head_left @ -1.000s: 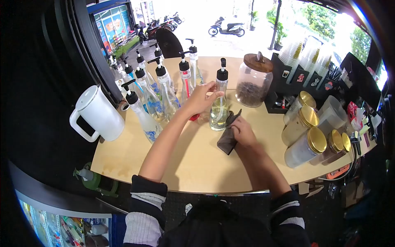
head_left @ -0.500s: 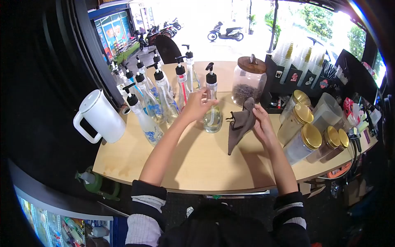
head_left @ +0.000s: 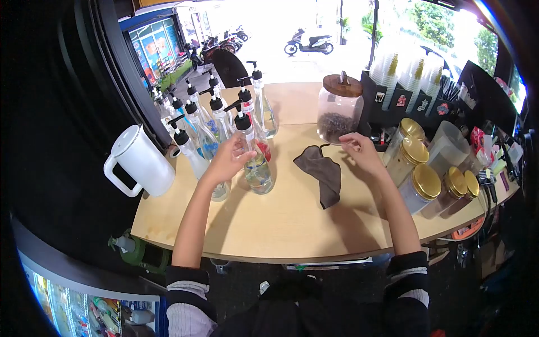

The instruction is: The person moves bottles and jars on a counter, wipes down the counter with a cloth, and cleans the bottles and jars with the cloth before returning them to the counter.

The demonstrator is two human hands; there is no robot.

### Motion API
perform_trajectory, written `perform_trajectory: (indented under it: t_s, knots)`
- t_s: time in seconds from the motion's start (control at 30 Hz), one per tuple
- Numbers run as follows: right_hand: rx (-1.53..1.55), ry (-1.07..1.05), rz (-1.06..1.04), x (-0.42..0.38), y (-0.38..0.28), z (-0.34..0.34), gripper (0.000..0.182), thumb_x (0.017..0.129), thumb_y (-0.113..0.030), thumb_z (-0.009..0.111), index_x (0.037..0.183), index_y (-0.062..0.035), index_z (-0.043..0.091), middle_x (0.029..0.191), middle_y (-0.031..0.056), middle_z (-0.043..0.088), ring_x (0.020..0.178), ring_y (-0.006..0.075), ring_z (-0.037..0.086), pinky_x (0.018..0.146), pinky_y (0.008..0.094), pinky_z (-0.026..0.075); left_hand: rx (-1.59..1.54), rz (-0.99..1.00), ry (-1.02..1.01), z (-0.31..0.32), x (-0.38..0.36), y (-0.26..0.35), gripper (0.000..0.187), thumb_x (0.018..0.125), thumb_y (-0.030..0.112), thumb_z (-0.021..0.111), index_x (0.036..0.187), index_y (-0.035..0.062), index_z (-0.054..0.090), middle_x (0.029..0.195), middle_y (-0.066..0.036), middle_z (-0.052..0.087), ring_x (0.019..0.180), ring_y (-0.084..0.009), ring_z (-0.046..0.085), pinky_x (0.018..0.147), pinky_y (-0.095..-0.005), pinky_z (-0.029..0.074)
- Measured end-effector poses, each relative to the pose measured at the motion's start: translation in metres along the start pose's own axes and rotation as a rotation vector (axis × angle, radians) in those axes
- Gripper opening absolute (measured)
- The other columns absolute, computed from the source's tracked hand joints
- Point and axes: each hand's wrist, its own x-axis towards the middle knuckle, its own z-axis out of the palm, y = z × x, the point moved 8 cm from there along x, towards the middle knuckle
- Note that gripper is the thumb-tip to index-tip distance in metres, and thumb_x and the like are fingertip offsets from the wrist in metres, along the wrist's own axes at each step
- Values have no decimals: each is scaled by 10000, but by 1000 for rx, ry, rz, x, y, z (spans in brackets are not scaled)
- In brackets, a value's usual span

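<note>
My left hand (head_left: 231, 160) is wrapped round a clear pump bottle (head_left: 260, 177) with a black pump top and pale liquid inside. The bottle is upright, in front of several similar pump bottles (head_left: 209, 140). To the right, a dark grey-brown cloth (head_left: 325, 177) is spread at the middle of the table, with a gap between it and my right hand (head_left: 362, 154). That hand holds nothing visible, its fingers loosely bent and apart, just in front of a glass jar (head_left: 338, 115) with a wooden lid and dark contents.
A white pitcher (head_left: 140, 163) stands at the table's left edge. On the right are several gold-lidded canisters (head_left: 425, 182), a clear plastic jug (head_left: 447, 146) and a black holder (head_left: 387, 106) with stacked cups. The wooden table (head_left: 303, 238) has a curved front edge.
My left hand has moved left with the pump bottle, closer to the other bottles. My right hand has let go of the cloth, which now spreads out left of it.
</note>
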Motion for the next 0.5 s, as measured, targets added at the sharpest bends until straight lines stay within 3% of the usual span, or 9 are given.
perform_trajectory:
  t_s: [0.07,0.1,0.13,0.2,0.23,0.3,0.33,0.4,0.5]
  knots:
    - [-208,-47,145,-8,29,10,227,800,-31,612,1020,5,650,882,51,605,785,107,535,696,277,469,-45,16,27,0,-3,-1,553,823,100,680,1285,14,389,1189,-134,542,1088,-210,551,928,-343,454]
    - [-173,-98,192,-17,26,21,232,784,-14,628,1011,-23,673,928,93,624,798,162,573,719,283,477,-90,38,57,-1,-5,-1,591,818,85,681,1315,15,367,1226,-106,519,1128,-196,517,956,-339,419]
    - [-176,-101,191,-18,31,28,232,784,-14,628,1011,-23,673,928,93,624,798,162,573,719,283,477,-92,38,60,2,-10,6,591,818,85,681,1315,15,367,1226,-106,519,1128,-196,517,956,-339,419]
    - [-256,-138,-212,-18,22,53,291,839,-93,581,1124,-67,636,1132,141,602,1015,267,576,873,364,451,-79,165,245,0,-28,27,668,815,75,676,1372,22,312,1320,-117,446,1224,-213,437,1004,-375,374]
    - [-254,-139,-210,-19,32,69,291,839,-93,581,1124,-67,636,1132,141,602,1015,267,576,873,364,451,-79,162,244,5,-33,25,668,815,75,676,1372,22,312,1320,-117,446,1224,-213,437,1004,-375,374]
    - [-675,-283,-319,-27,41,112,344,895,-189,499,1222,-116,575,1333,120,492,1242,341,431,1020,483,325,110,296,425,2,-47,36,678,816,74,667,1387,27,303,1362,-128,398,1273,-231,385,1028,-401,345]
    - [-677,-280,-313,-31,43,113,344,895,-189,499,1222,-116,575,1333,120,492,1242,341,431,1020,483,325,108,298,419,6,-50,35,678,816,74,667,1387,27,303,1362,-128,398,1273,-231,385,1028,-401,345]
    - [-541,-392,-234,-36,49,120,391,919,-253,437,1284,-139,519,1411,79,416,1339,333,301,1070,561,194,153,310,491,5,-59,34,648,820,68,653,1377,36,323,1375,-131,386,1285,-240,375,1035,-400,336]
    - [-514,-414,-293,-46,40,101,351,908,-244,475,1236,-164,572,1374,74,457,1288,305,366,1033,530,258,144,283,510,-2,-72,22,616,824,59,636,1364,31,340,1361,-127,394,1290,-240,366,1035,-401,339]
